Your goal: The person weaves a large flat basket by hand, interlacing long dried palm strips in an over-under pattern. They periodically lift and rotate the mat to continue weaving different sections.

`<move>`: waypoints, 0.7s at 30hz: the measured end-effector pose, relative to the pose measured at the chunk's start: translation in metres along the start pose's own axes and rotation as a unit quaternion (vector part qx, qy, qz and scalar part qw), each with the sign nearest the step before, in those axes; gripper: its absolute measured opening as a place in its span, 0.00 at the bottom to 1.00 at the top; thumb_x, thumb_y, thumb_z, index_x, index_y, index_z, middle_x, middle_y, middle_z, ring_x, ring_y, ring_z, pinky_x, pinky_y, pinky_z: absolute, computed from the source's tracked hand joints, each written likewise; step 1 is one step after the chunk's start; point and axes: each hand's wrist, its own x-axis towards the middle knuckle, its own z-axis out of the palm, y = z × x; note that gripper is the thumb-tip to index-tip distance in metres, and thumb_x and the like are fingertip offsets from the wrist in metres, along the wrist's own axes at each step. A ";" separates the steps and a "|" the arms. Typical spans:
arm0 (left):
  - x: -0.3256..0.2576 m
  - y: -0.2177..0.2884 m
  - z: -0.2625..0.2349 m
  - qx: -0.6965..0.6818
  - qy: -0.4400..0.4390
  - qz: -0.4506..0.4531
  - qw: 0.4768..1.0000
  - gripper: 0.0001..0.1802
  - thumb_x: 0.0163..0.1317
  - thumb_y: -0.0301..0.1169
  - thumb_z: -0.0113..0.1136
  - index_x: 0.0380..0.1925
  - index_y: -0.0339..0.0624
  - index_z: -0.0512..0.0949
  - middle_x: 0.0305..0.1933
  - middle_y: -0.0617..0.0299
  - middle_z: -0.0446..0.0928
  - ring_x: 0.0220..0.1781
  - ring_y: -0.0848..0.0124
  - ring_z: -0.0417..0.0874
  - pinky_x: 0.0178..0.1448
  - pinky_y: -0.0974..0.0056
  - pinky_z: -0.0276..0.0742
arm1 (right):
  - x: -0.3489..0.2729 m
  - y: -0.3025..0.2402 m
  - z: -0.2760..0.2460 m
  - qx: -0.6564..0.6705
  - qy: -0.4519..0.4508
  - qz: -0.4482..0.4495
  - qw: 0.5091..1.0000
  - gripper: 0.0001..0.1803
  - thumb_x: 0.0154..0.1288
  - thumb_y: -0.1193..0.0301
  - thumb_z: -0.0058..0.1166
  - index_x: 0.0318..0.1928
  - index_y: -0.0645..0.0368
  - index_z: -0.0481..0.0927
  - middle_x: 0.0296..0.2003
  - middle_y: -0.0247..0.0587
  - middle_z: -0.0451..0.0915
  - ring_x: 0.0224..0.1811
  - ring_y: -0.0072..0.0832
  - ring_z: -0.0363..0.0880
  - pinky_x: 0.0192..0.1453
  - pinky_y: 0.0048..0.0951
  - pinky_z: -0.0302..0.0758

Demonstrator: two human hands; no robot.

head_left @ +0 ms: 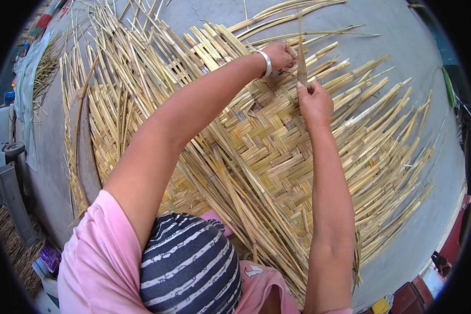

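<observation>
A partly woven mat of split reed strips (272,138) lies before me, its zigzag weave showing in the middle and loose strip ends fanning out right and far. My right hand (317,102) is closed over the mat, thumb pressed along a flat reed strip (301,65) that stands up and away from it. Just left of that strip, at the far part of the weave, my left hand (281,56) has its fingers curled in; what they hold is hidden. A white bracelet (267,63) is on that wrist. A thick bundle of loose reeds (222,162) lies diagonally across the mat.
Grey concrete floor (403,39) surrounds the mat. On its left part rests a dark wooden plank (85,141). Pale plastic sheeting (30,89) with straw lies at the far left, near a grey wheeled object (10,172). Red items stand at the lower right.
</observation>
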 end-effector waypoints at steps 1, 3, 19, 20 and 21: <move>0.008 -0.005 0.003 0.177 -0.027 0.048 0.983 0.09 0.58 0.25 0.54 0.38 0.35 0.78 0.37 0.52 0.82 0.38 0.67 0.83 0.39 0.64 0.78 | 0.000 -0.001 0.001 0.006 0.008 0.004 1.000 0.17 0.57 0.56 0.57 0.31 0.58 0.80 0.24 0.48 0.80 0.31 0.46 0.78 0.38 0.41 0.72; 0.013 -0.009 0.014 0.281 -0.001 0.073 0.957 0.15 0.49 0.31 0.63 0.37 0.36 0.79 0.34 0.53 0.81 0.35 0.66 0.82 0.38 0.63 0.77 | 0.003 0.002 0.001 0.017 0.025 0.016 0.999 0.16 0.56 0.56 0.56 0.30 0.58 0.80 0.24 0.48 0.80 0.29 0.47 0.78 0.37 0.40 0.73; 0.006 0.002 -0.008 0.204 -0.149 -0.008 0.967 0.18 0.44 0.38 0.75 0.17 0.45 0.72 0.19 0.67 0.73 0.21 0.78 0.70 0.25 0.69 0.66 | 0.014 0.016 0.012 0.285 -0.007 0.171 0.943 0.09 0.57 0.68 0.54 0.29 0.64 0.76 0.22 0.41 0.79 0.17 0.28 0.78 0.26 0.30 0.73; 0.007 -0.003 -0.009 0.154 -0.162 -0.008 0.975 0.16 0.45 0.37 0.74 0.21 0.44 0.74 0.21 0.68 0.74 0.23 0.78 0.71 0.27 0.70 0.67 | 0.013 0.011 0.010 0.264 -0.016 0.149 0.953 0.10 0.57 0.68 0.55 0.31 0.63 0.77 0.23 0.42 0.79 0.18 0.28 0.79 0.27 0.31 0.74; 0.007 -0.009 -0.009 0.104 -0.174 -0.007 0.979 0.15 0.46 0.37 0.74 0.24 0.44 0.76 0.23 0.68 0.75 0.25 0.78 0.73 0.30 0.70 0.68 | 0.013 0.009 0.010 0.243 -0.024 0.127 0.961 0.10 0.56 0.68 0.55 0.32 0.63 0.78 0.23 0.42 0.80 0.20 0.29 0.80 0.29 0.31 0.74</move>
